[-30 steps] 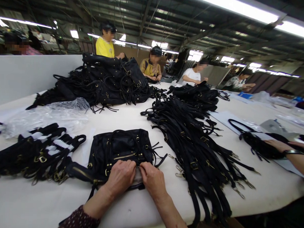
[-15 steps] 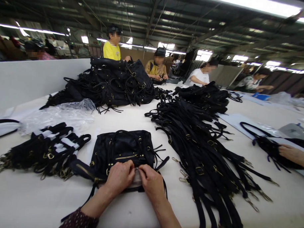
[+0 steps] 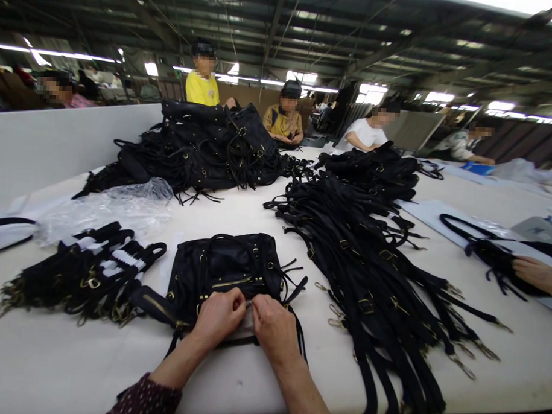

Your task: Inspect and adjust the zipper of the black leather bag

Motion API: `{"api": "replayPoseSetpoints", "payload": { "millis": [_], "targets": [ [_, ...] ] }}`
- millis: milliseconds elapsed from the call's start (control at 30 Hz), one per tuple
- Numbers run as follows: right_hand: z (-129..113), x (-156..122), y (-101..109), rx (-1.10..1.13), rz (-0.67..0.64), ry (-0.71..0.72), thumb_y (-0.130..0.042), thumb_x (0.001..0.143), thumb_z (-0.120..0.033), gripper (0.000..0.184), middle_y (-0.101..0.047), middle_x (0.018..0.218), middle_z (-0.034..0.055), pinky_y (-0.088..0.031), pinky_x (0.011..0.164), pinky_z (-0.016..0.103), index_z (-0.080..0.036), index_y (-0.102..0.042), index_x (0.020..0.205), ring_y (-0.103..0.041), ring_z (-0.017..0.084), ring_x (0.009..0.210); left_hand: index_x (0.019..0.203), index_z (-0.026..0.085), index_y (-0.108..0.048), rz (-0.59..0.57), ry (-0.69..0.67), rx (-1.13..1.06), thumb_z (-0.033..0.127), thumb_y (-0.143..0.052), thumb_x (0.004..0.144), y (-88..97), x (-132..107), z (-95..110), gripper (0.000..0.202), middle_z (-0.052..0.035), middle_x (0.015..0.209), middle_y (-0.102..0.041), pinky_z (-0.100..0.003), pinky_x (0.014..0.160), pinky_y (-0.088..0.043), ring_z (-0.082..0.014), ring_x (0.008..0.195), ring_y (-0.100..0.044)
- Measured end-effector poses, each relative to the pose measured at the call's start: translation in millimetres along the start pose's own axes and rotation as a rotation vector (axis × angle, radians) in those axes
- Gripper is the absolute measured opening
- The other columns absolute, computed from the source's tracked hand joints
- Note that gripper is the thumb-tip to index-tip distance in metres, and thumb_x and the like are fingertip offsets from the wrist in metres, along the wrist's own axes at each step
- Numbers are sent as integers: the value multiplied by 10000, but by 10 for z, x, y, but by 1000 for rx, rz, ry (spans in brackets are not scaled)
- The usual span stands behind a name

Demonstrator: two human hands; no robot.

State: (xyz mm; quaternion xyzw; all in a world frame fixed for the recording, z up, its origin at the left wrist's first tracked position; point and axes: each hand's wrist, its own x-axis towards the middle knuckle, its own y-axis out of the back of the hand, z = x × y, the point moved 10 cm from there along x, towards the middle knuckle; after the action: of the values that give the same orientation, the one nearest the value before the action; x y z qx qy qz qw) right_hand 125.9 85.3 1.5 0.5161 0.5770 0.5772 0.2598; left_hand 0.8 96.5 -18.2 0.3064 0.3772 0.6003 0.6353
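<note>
A black handbag [image 3: 229, 260] with brass-coloured fittings lies on the table in front of me, its handles on top and a zip across its face. At its near edge, my left hand [image 3: 221, 318] is closed in a pinch. Close beside it my right hand [image 3: 274, 329] pinches the same edge, fingertips curled down. A patch of greyish lining [image 3: 246, 328] shows between the two hands. What exactly the fingertips grip is partly hidden. A zipped end piece [image 3: 155, 305] of the bag sticks out to the left.
Left lies a bundle of black straps [image 3: 74, 278] with metal clips; behind it, clear plastic wrap [image 3: 117, 207]. Many long black straps [image 3: 368, 282] spread on the right. A pile of black bags [image 3: 201, 147] stands at the back. A co-worker's hand [image 3: 538, 275] touches a bag at far right.
Both my hands stay at the bag's near edge, with the right fingers slightly more curled. The view has shifted a little. The co-worker's hand at right remains on its bag.
</note>
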Motion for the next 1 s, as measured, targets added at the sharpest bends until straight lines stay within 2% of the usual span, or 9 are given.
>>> {"api": "replayPoseSetpoints", "payload": {
  "millis": [167,400,600,700,800,1000],
  "targets": [
    [-59,9,9,-35,3,28,-529,943,-202,116,-655,814,-10,-285,610,314,-225,-573,838,-597,158,759,802,255,-651,12,-15,-15,258,-495,839,23,-16,20,160,2,757,-731,-276,622,-314,-171,740,-648],
    [-77,30,-37,-58,-14,51,-538,930,-156,117,-668,839,-10,-329,601,304,-230,-595,860,-607,169,784,814,258,-643,50,-38,49,287,-496,856,17,-54,37,156,-4,771,-721,-300,680,-336,-201,780,-618],
    [-77,-20,-24,35,-30,114,-540,942,-157,140,-694,1017,-31,-388,628,269,-264,-623,978,-615,151,873,821,263,-643,49,-33,49,307,-494,870,8,-83,37,163,-11,797,-718,-311,713,-356,-219,825,-609],
    [-56,-17,-42,6,-40,90,-556,933,-162,121,-676,952,-28,-388,619,273,-264,-619,943,-606,158,864,818,263,-637,55,-51,38,311,-496,877,0,-99,35,161,-1,788,-717,-312,726,-364,-214,818,-601],
    [-59,15,-46,-13,-50,84,-552,928,-147,147,-654,887,-25,-382,614,276,-271,-608,984,-600,159,855,805,259,-627,62,-67,35,307,-490,886,0,-107,42,166,7,781,-715,-313,726,-366,-210,813,-596],
    [-123,113,-33,-99,-141,159,-550,922,-161,118,-649,874,-14,-325,559,302,-270,-596,922,-592,168,794,815,260,-639,27,-112,52,328,-480,902,-11,-97,108,194,0,822,-733,-335,781,-395,-216,840,-615]
  ]
}}
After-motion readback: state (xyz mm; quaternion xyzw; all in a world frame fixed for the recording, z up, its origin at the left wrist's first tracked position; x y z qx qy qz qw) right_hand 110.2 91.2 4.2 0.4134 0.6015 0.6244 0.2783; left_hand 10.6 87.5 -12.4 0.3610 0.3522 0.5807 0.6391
